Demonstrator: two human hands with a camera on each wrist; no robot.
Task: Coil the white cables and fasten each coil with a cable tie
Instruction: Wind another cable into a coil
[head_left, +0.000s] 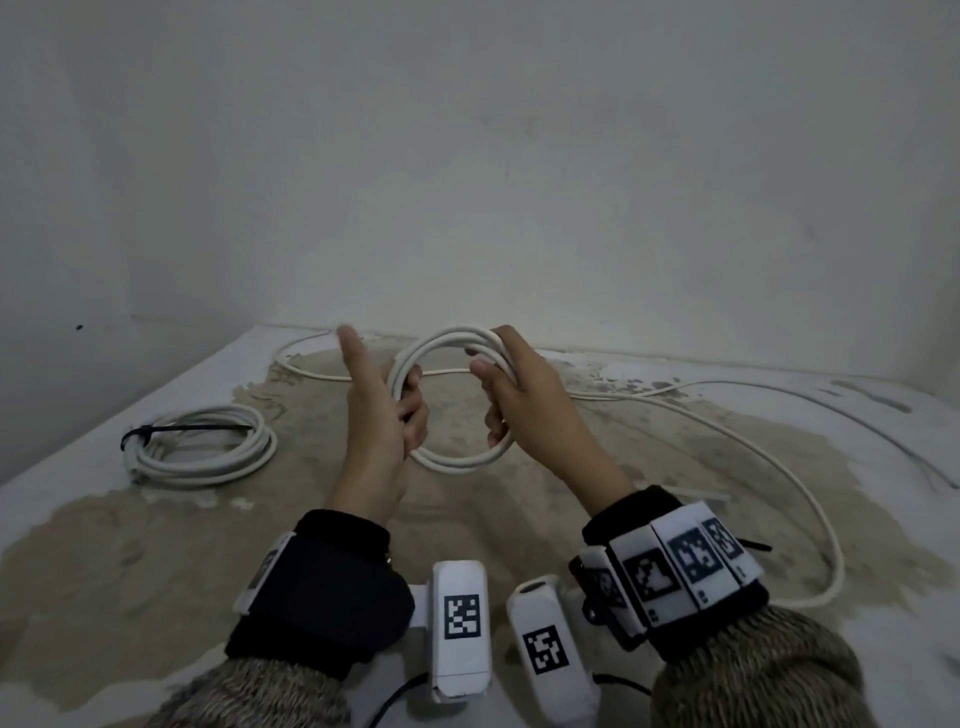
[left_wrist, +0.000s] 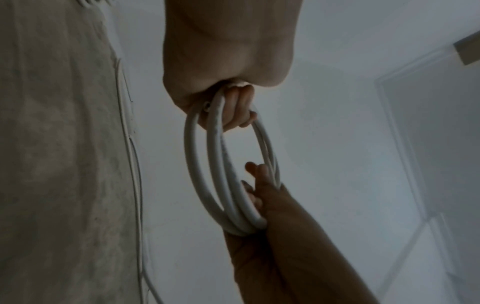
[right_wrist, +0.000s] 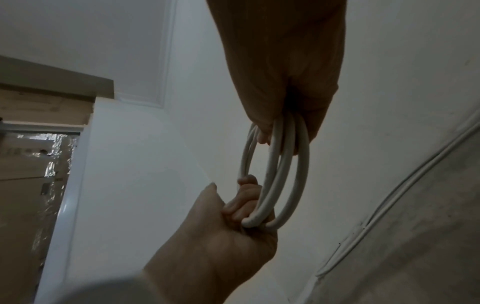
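Both hands, left hand (head_left: 382, 415) and right hand (head_left: 524, 395), grip opposite sides of white coil (head_left: 452, 460).

Left hand (head_left: 382, 415) and right hand (head_left: 524, 395) raised, fingers curled, thumbs up.

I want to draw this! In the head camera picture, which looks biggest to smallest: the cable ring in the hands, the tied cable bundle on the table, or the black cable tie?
1. Tied cable bundle and cable ring: they look about alike, so no ranking.
2. Black cable tie: clearly smallest.
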